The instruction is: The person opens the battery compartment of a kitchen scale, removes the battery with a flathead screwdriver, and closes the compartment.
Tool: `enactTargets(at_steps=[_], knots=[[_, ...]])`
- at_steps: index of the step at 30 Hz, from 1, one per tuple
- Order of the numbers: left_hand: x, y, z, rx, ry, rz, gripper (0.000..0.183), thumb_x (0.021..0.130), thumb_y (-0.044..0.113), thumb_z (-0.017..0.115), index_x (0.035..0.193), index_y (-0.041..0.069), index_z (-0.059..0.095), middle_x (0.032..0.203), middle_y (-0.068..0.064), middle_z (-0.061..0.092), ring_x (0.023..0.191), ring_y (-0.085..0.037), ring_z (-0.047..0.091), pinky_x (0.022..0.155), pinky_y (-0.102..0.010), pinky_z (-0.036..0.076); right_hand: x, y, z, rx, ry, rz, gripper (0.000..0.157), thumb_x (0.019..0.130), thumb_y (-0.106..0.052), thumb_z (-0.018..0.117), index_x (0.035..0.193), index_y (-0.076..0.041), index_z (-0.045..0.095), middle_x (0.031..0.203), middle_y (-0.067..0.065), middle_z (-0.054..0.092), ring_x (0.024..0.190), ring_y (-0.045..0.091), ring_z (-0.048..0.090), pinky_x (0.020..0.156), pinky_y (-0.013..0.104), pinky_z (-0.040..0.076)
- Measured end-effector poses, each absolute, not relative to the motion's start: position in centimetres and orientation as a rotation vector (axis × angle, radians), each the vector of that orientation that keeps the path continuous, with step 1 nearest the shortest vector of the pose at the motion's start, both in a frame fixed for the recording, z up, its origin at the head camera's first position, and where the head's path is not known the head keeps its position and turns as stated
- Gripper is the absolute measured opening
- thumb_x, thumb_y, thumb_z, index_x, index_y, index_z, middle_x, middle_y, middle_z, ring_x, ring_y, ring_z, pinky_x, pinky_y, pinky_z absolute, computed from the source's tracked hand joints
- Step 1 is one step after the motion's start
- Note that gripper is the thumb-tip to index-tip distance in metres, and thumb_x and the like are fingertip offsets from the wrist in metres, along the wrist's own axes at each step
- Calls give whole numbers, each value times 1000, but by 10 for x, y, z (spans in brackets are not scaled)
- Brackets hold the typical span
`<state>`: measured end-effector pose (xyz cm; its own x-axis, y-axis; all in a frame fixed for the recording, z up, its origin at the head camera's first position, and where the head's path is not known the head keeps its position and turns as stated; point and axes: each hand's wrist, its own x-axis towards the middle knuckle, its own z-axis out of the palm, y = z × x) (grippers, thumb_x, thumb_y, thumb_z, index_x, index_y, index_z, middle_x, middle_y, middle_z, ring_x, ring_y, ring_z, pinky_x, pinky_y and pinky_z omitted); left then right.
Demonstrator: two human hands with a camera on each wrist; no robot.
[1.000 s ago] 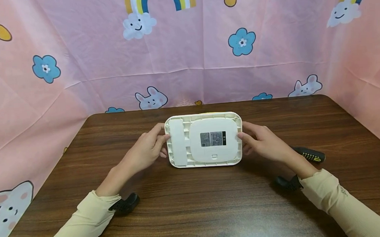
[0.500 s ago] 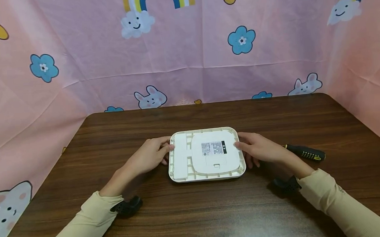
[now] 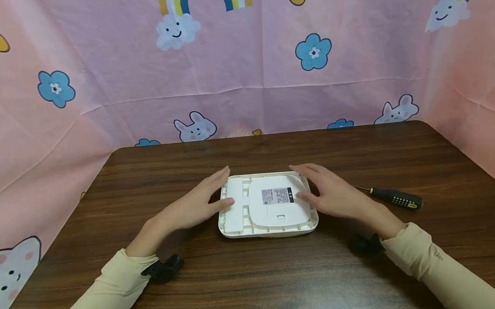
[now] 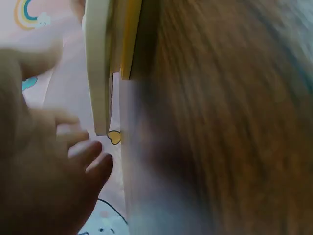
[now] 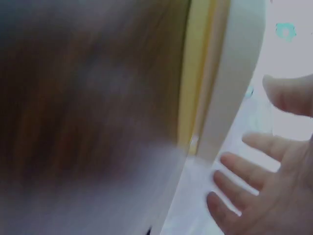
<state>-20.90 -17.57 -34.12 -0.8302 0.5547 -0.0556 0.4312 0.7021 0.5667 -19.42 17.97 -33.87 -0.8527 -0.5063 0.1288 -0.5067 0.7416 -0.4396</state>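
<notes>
A white plastic device (image 3: 278,216) lies underside up on the table, showing a ribbed rim, a printed label and a small latch; its exact kind does not show. In the left wrist view its side edge (image 4: 98,73) has a yellow layer beneath. My left hand (image 3: 195,201) is at its left side, fingers extended and thumb spread over the edge. Over the right edge, my right hand (image 3: 333,189) has its thumb and fingers spread apart. Both wrist views show the fingers of the left hand (image 4: 58,152) and right hand (image 5: 274,181) beside the device, gripping nothing.
Right of the device, partly behind my right hand, lies a screwdriver (image 3: 397,199) with a black and yellow handle. The brown wooden table (image 3: 254,280) is backed by a pink patterned cloth (image 3: 242,56), which also covers both sides.
The device was held tilted up with its underside facing me, then lowered flat onto the table. Both hands have let go, and their fingers have straightened. More of the screwdriver shows.
</notes>
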Motion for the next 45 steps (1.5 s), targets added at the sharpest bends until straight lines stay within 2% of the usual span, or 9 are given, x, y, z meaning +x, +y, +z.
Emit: enactTargets(at_steps=[2,5,10,15,21,28,34,39,45], knots=[[-206,-175,-341,888,2602,793,97,104,55,61,171,14,4,180,-8,-4,167,-34,-1,131,-63,15,-190,174,-340,1016,-2853,664,65,104,-29,69,160,-8,46,165,21,44,153,44,41,119,66,38],[-203,-173,-341,952,2545,728,108,100,63,62,171,15,-2,179,-7,-16,166,-30,-13,131,-63,9,-184,164,-341,1186,-2796,596,64,101,-32,72,158,-9,51,168,16,42,157,40,36,123,64,33],[-203,-171,-341,951,2551,669,111,98,65,64,171,11,0,179,-11,-13,166,-30,-14,132,-62,8,-180,156,-340,1240,-2805,563,60,99,-35,75,154,-16,58,166,8,46,156,34,41,123,59,37],[-203,-170,-342,935,2554,652,113,97,66,64,170,8,1,179,-10,-12,166,-29,-13,132,-61,8,-179,153,-337,1197,-2832,515,54,100,-36,74,149,-19,62,164,6,50,152,31,47,112,56,50],[-203,-170,-343,932,2551,641,112,97,66,63,170,7,2,179,-10,-12,166,-28,-13,132,-60,8,-178,147,-335,1143,-2850,441,52,98,-38,76,146,-22,66,161,5,54,147,29,54,98,53,59],[-203,-171,-342,933,2540,645,112,98,65,64,170,7,1,179,-10,-13,166,-29,-14,132,-61,8,-175,142,-335,1161,-2774,296,44,98,-29,77,140,-20,71,153,9,61,140,27,61,88,50,63],[-203,-171,-341,931,2537,656,111,98,65,63,170,9,0,179,-9,-14,166,-28,-16,132,-61,7,-168,137,-335,1174,-2692,163,40,98,-23,74,137,-18,73,145,13,67,121,32,73,80,50,64],[-203,-172,-341,927,2528,656,111,98,65,63,170,9,0,179,-8,-14,165,-28,-16,132,-61,8,-164,133,-336,1196,-2634,38,40,97,-22,74,136,-14,71,140,15,70,121,32,73,76,48,64],[-202,-173,-340,915,2524,658,111,98,64,64,170,9,0,179,-8,-15,165,-28,-16,132,-61,8,-163,127,-338,1229,-2533,-14,30,94,-17,72,124,-9,72,127,13,74,113,28,75,69,43,63]])
